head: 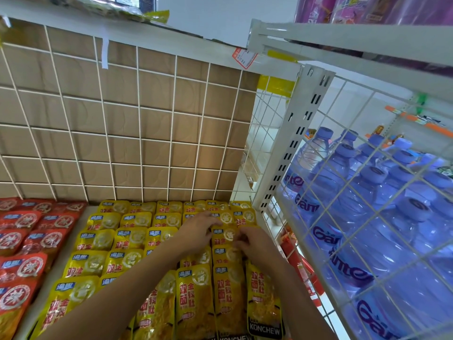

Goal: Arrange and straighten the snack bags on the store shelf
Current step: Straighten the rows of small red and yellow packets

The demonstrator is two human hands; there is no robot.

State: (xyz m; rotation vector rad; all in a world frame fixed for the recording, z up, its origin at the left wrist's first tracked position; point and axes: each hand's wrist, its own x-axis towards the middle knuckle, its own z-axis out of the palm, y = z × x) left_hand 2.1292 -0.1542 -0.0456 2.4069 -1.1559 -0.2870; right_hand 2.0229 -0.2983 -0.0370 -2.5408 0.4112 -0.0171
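**A:** So, which snack bag is being handled?

**B:** A yellow bag. It lies flat on the shelf, right between the two hands.

**A:** How does the left hand have it?

**B:** The left hand has its fingers nearly straight. The tips touch the bag's upper left corner and the next bag just beyond it. It grips nothing.

**A:** And the right hand?

**B:** The right hand has its fingers bent, with the tips on the bag's right edge. It looks like a pinch on that edge, though the picture is a little blurred there.

**A:** What lies round them?

**B:** More yellow bags of the same sort, in overlapping rows. They run to the left of the left hand, beyond both hands, and under both forearms toward the person. The near bag just by the right forearm is tilted a little against its neighbours.

**A:** And further out?

**B:** Well left of the left hand lie red bags. A bare strip of shelf runs between them and the yellow ones. Beyond both hands a white wire grid stands upright with brown board behind it.

**A:** What is on the right?

**B:** To the right of the right hand a white slotted post rises. A wire side panel is joined to it. Behind that panel stand water bottles with blue caps, packed close together.
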